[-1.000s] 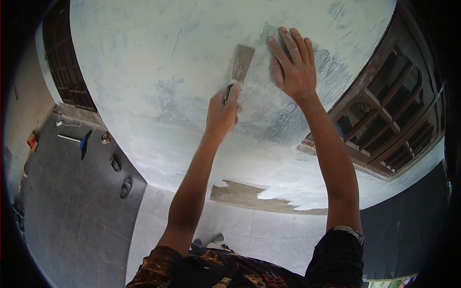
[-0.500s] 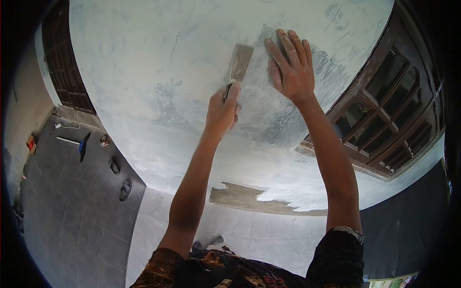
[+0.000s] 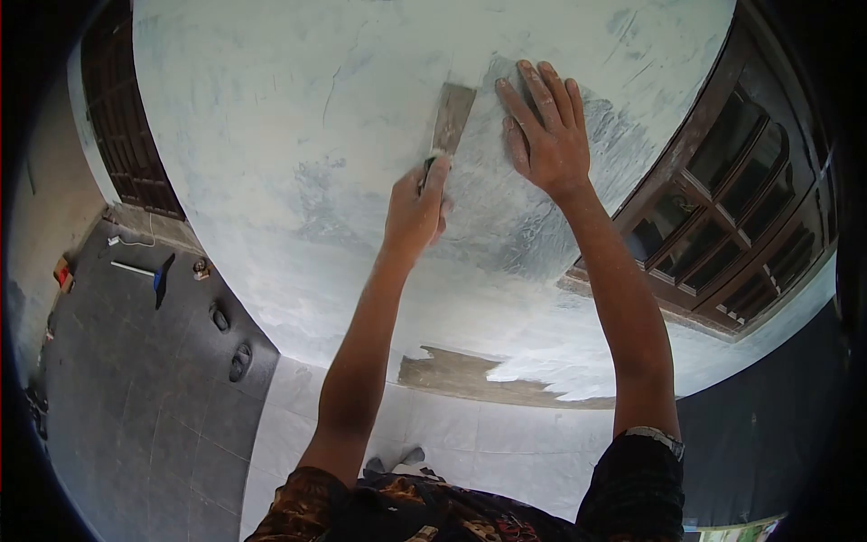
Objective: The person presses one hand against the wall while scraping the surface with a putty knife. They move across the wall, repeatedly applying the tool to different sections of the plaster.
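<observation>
The left hand [image 3: 416,212] is clamped on the handle of a scraper [image 3: 446,126], fingers curled tight around the grip and the thumb lying along its top. The flat metal blade points up and away from the hand and lies against the wall [image 3: 298,135], just left of the right hand [image 3: 542,126]. That hand holds nothing: its palm is pressed flat on the wall, fingers straight and slightly spread, dusted white. Blade and right hand sit near each other on a grey, streaked patch of the pale plaster. Lower down, a brown bare patch [image 3: 461,372] shows where the coating ends above white tiles [image 3: 470,434]. A dark wooden window [image 3: 731,217] frames the wall on the right, another dark frame [image 3: 122,117] on the left. Far below lie a grey floor [image 3: 135,379], two sandals [image 3: 230,341] and a long tool [image 3: 144,269]
</observation>
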Motion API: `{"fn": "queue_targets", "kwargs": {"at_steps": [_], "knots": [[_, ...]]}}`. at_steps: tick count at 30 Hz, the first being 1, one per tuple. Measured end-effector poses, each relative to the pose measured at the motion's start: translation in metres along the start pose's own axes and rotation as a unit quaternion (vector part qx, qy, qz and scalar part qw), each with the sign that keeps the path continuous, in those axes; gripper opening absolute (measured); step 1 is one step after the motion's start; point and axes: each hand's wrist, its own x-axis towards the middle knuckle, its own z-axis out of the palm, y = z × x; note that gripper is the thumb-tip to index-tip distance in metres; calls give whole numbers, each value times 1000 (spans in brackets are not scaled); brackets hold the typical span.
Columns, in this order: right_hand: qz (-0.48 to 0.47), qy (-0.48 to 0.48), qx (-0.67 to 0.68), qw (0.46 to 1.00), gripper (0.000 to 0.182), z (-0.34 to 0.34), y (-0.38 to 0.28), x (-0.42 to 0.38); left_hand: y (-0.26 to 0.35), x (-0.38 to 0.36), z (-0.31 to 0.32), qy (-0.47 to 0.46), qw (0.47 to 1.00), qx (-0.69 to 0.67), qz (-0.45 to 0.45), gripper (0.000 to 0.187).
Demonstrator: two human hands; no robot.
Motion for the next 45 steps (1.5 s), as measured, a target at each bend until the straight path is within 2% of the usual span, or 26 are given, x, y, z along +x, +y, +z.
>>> {"fn": "queue_targets", "kwargs": {"at_steps": [4,12,14,18,20,24,26,28,30,33,36,45], "knots": [[-3,-5,-3,1000,48,0,-1,-2,-18,-11,-3,1,999,0,-34,43],[-5,-7,-15,1000,48,0,-1,-1,2,-4,2,-4,1000,-5,4,39],[-11,7,-2,1000,48,1,0,-2,-15,-16,2,30,999,6,-39,38],[-5,2,-5,1000,47,1,-1,-1,-17,-8,-1,6,999,2,-40,38],[-4,6,-1,1000,47,1,-1,-1,4,3,5,3,1000,9,9,40],[-3,4,3,1000,47,0,0,-2,-12,-4,6,11,1000,23,2,42],[-5,11,10,1000,47,2,0,-2,-26,-19,5,12,999,20,-31,44],[-4,7,13,1000,48,1,0,-1,-30,-17,5,8,1000,19,-12,45],[-2,6,15,1000,48,0,1,-1,-26,-14,6,3,1000,21,8,45],[-2,10,25,1000,49,1,0,-3,-11,-12,11,4,998,67,-15,46],[1,2,22,1000,50,1,0,-2,-4,-3,17,-14,999,39,15,44],[5,16,28,999,47,5,3,-5,-14,-9,24,2,1000,12,-24,42]]}}
